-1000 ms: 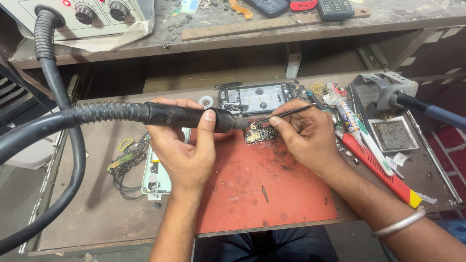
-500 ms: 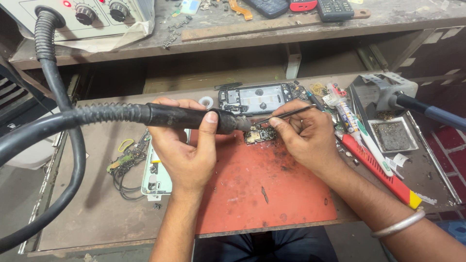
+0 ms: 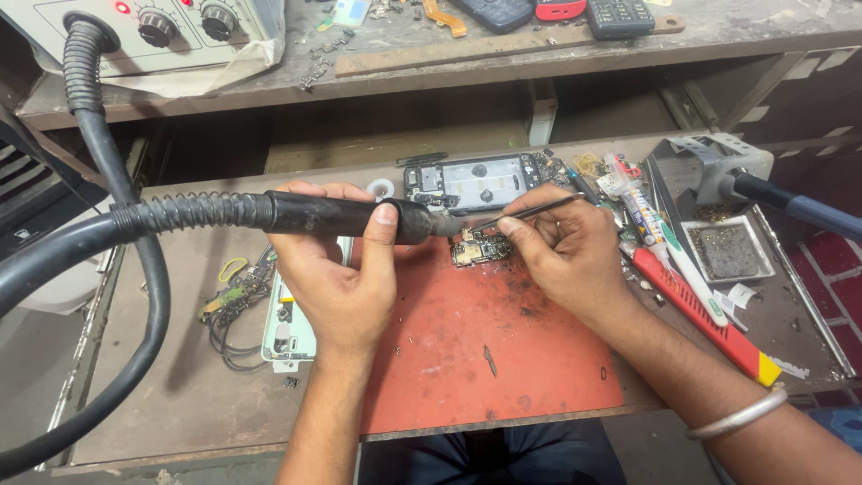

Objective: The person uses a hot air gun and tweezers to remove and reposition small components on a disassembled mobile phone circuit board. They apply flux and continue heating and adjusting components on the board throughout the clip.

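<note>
My left hand grips the black handle of a hot-air gun, its nozzle aimed right at a small circuit board on the red mat. A thick black hose runs from the handle to the left. My right hand pinches thin tweezers, their tips at the board beside the nozzle. Just behind the board lies an opened phone frame.
A rework station with knobs stands on the shelf at back left. A soldering-iron stand and a metal tray sit at right, next to a red-handled tool and tubes. A white phone part and wired boards lie left of the mat.
</note>
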